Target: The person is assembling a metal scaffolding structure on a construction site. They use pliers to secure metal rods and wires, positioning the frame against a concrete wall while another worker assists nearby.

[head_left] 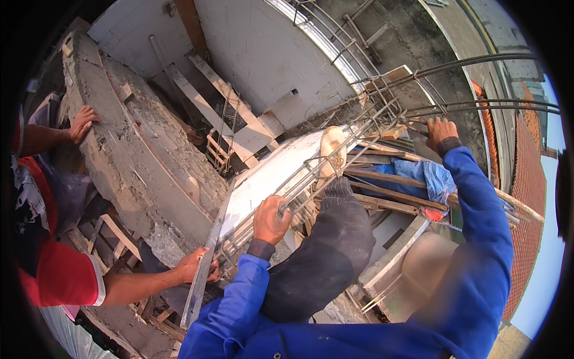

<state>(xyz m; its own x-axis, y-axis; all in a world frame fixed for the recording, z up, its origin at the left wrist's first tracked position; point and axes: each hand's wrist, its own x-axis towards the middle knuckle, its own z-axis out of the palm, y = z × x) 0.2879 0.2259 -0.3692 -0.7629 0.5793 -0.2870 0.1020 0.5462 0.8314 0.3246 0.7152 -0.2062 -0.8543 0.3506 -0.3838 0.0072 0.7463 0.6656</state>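
My left hand point(272, 220) is closed around the bars of a long rebar cage point(308, 173), which runs along the top of a white wall board. Further off, my right hand point(441, 133) is closed on a thin dark hand tool point(417, 127), beside the spot where the cage meets several long bars. The tool's kind is too small to make out. My foot in a tan shoe point(333, 149) rests against the cage between my two hands. A co-worker's hand point(200, 266) grips a long flat metal bar point(200, 287) near my left forearm.
The co-worker's other hand point(84, 122) lies on a rough concrete beam point(137, 155) at left. Long rebars point(478, 60) stick out to the right. Wooden planks point(388, 176) and a blue tarp point(433, 179) lie below my right arm. Timber boards point(230, 102) stand behind the wall.
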